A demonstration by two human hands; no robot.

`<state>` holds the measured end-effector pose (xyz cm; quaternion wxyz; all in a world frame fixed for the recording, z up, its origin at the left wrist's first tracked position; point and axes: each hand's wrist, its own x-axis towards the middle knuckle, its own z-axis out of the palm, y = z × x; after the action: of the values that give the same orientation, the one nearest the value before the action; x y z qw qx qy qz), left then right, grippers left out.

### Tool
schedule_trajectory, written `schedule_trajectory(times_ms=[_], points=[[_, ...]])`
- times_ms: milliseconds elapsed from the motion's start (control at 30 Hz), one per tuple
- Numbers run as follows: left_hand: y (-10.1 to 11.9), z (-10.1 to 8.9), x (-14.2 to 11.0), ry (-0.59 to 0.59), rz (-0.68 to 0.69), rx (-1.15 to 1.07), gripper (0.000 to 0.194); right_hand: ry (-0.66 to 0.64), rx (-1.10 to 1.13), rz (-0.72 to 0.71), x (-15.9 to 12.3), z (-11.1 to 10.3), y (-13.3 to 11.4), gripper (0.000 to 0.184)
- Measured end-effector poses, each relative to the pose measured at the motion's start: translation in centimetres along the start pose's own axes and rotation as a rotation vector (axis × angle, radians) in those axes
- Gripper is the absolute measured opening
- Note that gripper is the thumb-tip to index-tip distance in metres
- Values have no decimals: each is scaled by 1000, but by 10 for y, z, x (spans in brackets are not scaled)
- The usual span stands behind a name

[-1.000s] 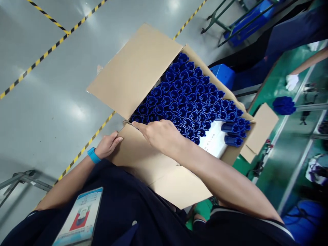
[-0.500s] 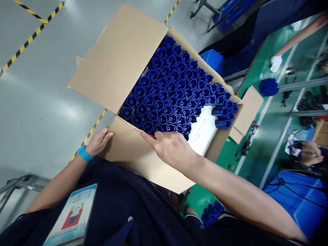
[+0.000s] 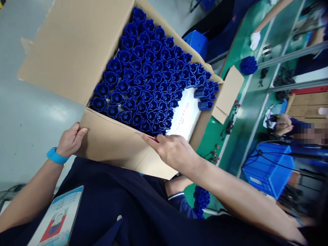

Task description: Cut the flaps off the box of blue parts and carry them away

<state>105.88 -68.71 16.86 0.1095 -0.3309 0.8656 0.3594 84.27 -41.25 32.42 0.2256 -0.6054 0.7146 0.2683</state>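
Observation:
A cardboard box (image 3: 107, 140) stands open in front of me, packed with upright dark blue plastic cup-like parts (image 3: 150, 71). My left hand (image 3: 70, 140), with a blue wristband, is closed at the left edge of the near flap, thumb on top. My right hand (image 3: 174, 148) is closed around a slim red tool (image 3: 154, 139), mostly hidden by the fingers, so its kind is unclear. Its index finger stretches along the near rim of the box, close to small dark marks on the cardboard. Beside the parts, a white printed bag or sheet (image 3: 183, 112) lies inside the box.
On the right runs a green workbench (image 3: 205, 143) with a folded cardboard piece (image 3: 229, 94), a cluster of blue parts (image 3: 248, 65) and a blue crate (image 3: 268, 169). A co-worker's white-gloved hand (image 3: 255, 41) rests on it. Another person's hands (image 3: 283, 124) are farther right.
The view has shifted, so the box and my left hand appear farther left and the box larger. My right hand still grips the red tool at the near rim.

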Motion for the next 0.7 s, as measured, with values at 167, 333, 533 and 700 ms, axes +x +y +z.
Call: schedule_trajectory(times_ms=[167, 333, 533, 700], points=[[4, -1, -1, 53, -57, 85, 26, 24, -5, -33, -20, 21, 6, 61], [7, -5, -2, 101, -92, 155, 28, -28, 10, -12, -40, 40, 12, 57], [1, -7, -3, 150, -92, 275, 29, 14, 28, 7, -63, 66, 21, 61], [4, -5, -6, 213, -110, 373, 27, -41, 118, 37, -73, 79, 26, 62]])
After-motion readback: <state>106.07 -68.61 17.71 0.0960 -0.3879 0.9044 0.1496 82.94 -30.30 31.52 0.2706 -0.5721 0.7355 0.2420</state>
